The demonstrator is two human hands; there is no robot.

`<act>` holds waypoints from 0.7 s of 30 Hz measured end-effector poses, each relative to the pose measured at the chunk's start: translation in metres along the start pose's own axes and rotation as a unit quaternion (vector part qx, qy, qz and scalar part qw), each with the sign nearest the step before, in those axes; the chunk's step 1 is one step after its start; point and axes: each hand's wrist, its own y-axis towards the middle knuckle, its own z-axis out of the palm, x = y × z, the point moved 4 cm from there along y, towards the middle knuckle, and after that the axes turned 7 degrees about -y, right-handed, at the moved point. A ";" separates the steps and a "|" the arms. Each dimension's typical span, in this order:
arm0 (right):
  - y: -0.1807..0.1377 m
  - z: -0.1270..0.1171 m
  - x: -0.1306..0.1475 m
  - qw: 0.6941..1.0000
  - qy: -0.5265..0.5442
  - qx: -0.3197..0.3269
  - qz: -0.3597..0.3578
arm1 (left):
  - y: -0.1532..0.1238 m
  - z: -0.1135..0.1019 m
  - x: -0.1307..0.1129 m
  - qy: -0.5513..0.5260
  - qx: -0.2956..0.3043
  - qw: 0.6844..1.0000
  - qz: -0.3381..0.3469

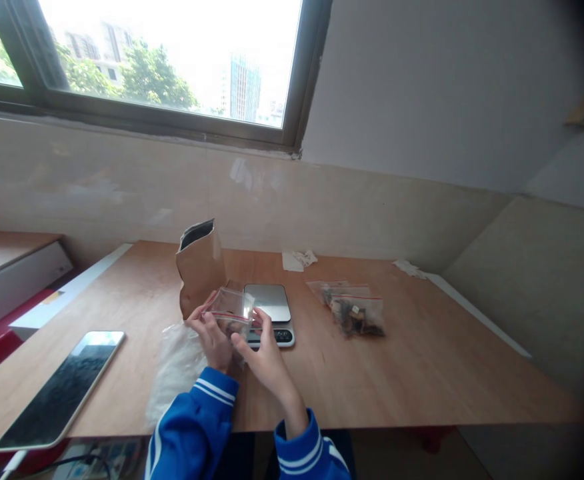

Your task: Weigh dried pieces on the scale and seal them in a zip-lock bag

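Head view: one clear plastic zip bag with red stripes (228, 322), near-left of a silver-topped white scale (268, 301), nearer than an upright brown paper bag (202, 277). Left hand (214, 345) pinches zip bag's left side; right hand (265, 357) half-curled at its right, hold unclear.

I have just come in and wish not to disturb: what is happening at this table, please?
A person's left hand holds a clear zip bag near a digital scale, the right hand at the bag's edge. A brown paper bag stands open beyond the left hand. Filled zip bags lie to the scale's right.
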 end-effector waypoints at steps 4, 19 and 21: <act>0.001 -0.006 0.008 0.994 0.079 -0.076 0.009 | -0.003 0.012 -0.025 -0.054 0.107 0.993 -0.010; -0.013 -0.077 0.015 0.988 0.102 -0.115 0.027 | -0.016 0.008 -0.041 -0.088 0.237 0.952 -0.175; -0.015 -0.083 0.018 0.989 0.066 -0.128 0.019 | -0.021 0.009 -0.044 -0.100 0.238 0.948 -0.185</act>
